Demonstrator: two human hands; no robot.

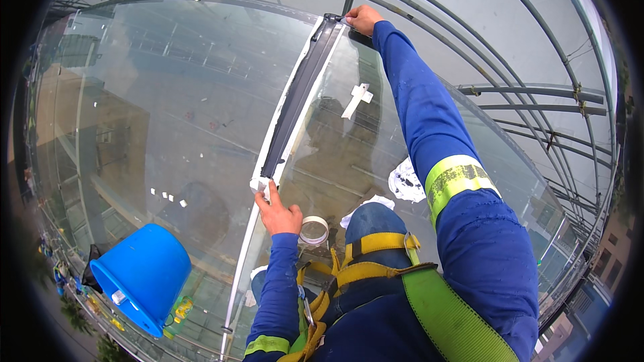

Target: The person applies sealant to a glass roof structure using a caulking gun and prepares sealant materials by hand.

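On the glass (194, 94), the right hand (364, 20) at 12 o'clock pinches tape (318, 82), the left hand (278, 214) spreads at 7; uneven pulling could smear the dark sealant (296, 97).

Long-sleeved top is a solid royal blue, pretty wrinkled on the right sleeve (422, 107) and snug around the wrist on the left sleeve (280, 288). There's a yellow-green hi-vis band (459, 181) on the right one, its grey middle scuffed up badly with dark flecks, plus a similar left band (267, 344). Faded blue jeans (376, 218) down below. Over it all sits a harness: wide lime-green strap (456, 315) with stitched edges, chunky yellow straps (376, 269), some silvery metal hardware (306, 308). Both left hand (278, 213) and right hand (363, 20) are bare.
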